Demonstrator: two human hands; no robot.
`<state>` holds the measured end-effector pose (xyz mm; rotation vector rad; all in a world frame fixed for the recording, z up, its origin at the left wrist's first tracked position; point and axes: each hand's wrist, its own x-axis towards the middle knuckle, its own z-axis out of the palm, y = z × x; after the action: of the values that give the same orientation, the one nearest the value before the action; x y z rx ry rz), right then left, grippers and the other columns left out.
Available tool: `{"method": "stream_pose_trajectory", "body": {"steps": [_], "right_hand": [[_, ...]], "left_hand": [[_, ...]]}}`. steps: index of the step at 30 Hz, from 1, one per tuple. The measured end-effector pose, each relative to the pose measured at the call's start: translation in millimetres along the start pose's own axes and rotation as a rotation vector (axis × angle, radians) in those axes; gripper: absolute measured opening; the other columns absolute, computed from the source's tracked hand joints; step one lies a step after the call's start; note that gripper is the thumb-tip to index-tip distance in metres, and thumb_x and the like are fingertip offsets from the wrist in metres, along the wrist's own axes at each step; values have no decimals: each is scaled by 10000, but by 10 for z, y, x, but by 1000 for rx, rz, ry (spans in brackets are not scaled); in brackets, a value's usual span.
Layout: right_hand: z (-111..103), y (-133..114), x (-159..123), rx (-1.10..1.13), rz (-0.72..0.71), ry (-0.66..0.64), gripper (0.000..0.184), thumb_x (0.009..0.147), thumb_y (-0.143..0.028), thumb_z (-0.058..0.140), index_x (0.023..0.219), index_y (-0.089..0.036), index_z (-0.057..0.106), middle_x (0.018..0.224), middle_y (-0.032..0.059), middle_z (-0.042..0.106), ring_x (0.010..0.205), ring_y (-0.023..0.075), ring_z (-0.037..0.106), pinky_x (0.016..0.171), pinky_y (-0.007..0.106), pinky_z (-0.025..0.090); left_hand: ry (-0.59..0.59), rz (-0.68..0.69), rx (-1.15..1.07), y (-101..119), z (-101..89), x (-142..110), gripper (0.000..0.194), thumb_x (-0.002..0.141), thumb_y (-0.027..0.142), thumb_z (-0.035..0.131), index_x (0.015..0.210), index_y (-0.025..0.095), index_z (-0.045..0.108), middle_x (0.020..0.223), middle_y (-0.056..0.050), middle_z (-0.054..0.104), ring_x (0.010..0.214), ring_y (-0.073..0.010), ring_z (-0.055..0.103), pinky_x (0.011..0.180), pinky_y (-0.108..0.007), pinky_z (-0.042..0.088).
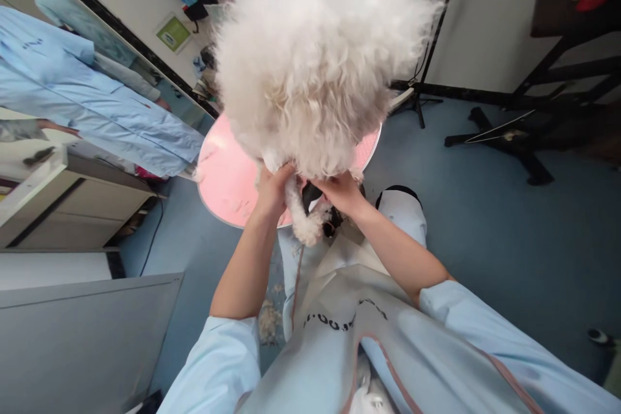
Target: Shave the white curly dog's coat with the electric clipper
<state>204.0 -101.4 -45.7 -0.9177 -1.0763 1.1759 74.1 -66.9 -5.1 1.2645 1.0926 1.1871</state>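
A fluffy white curly-haired dog [315, 71] fills the upper middle of the view, on a round pink table [226, 174]. One pale foreleg [306, 229] sticks out toward me past the table's front edge. At the top of that leg, my left hand [275, 189] is closed, its thumb pressed against the fur. My right hand [342, 193] is also closed, just under the dog's head. Beside its fingers a dark object [311, 195] shows between the hands; fur and fingers hide most of it, so its kind is unclear.
Fur clippings [269, 322] lie on the blue floor by my leg. A black stand [421, 100] rises behind the table. At the right is a dark chair [557, 6]. A person in a light blue gown [97, 90] stands at the left, near a cabinet [77, 200].
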Motion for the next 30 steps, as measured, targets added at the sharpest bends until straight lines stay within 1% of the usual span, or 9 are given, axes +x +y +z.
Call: {"method": "stream_pose_trajectory", "body": {"steps": [3, 6, 9, 12, 14, 17, 22, 27, 30], "right_hand": [[-10, -2, -145, -121, -103, -74, 211, 818, -419, 618, 800, -210, 594, 824, 42, 661, 893, 231, 631, 866, 389, 516], [-132, 76, -248, -161, -98, -127, 251, 771, -407, 697, 905, -203, 635, 925, 55, 694, 949, 247, 642, 892, 412, 525], [-239, 120, -265, -100, -18, -23, 349, 729, -516, 738, 837, -199, 638, 766, 30, 676, 710, 203, 640, 700, 367, 561], [-208, 37, -220, -35, 4, 140, 492, 727, -692, 670, 719, -205, 597, 556, -17, 563, 457, 136, 512, 488, 310, 498], [-122, -59, -213, -77, -57, 135, 553, 669, -745, 686, 754, -203, 617, 616, -1, 608, 528, 152, 571, 542, 318, 533], [-13, -140, -315, -205, -138, 61, 581, 600, -735, 747, 811, -201, 655, 792, 42, 692, 772, 210, 664, 740, 361, 573], [-109, -52, -566, -285, 17, -90, 481, 626, -653, 784, 774, -204, 696, 753, 46, 708, 720, 216, 676, 687, 361, 565], [-152, -125, -406, -174, -122, 241, 455, 716, -656, 707, 757, -203, 695, 781, 61, 713, 788, 227, 695, 768, 380, 572], [-35, -202, -406, -271, -125, 229, 429, 638, -607, 791, 738, -206, 677, 764, 50, 709, 788, 232, 692, 794, 388, 567]], "left_hand": [[-5, -43, -1, -16, -19, 5, 350, 623, 411, 724, 846, 184, 579, 683, -6, 602, 570, -137, 566, 555, -260, 466], [-24, -96, -41, -25, -37, -6, 319, 628, 405, 733, 754, 190, 533, 543, 31, 494, 451, -113, 477, 471, -254, 404], [-33, -87, -62, -22, -35, -14, 314, 625, 398, 735, 711, 184, 522, 542, 23, 496, 456, -104, 468, 455, -239, 366], [-20, -44, -56, -11, -17, -7, 319, 604, 383, 738, 710, 179, 518, 562, 27, 501, 485, -92, 467, 472, -225, 360], [-14, -21, -46, -2, -4, -1, 317, 605, 377, 732, 717, 177, 514, 579, 25, 511, 503, -91, 476, 488, -222, 372], [-15, -24, -40, 6, 7, 5, 291, 631, 364, 718, 721, 175, 516, 576, 18, 516, 489, -93, 471, 482, -229, 374], [-19, 10, -30, -40, -6, 29, 273, 653, 342, 716, 765, 175, 532, 626, 14, 529, 543, -107, 499, 523, -237, 403], [36, 134, 124, -78, -9, 57, 240, 669, 331, 704, 745, 166, 546, 700, -3, 563, 683, -140, 555, 639, -255, 455], [93, 195, 203, -52, 31, 57, 210, 683, 294, 691, 762, 165, 545, 737, -8, 584, 742, -157, 574, 700, -269, 471]]}}
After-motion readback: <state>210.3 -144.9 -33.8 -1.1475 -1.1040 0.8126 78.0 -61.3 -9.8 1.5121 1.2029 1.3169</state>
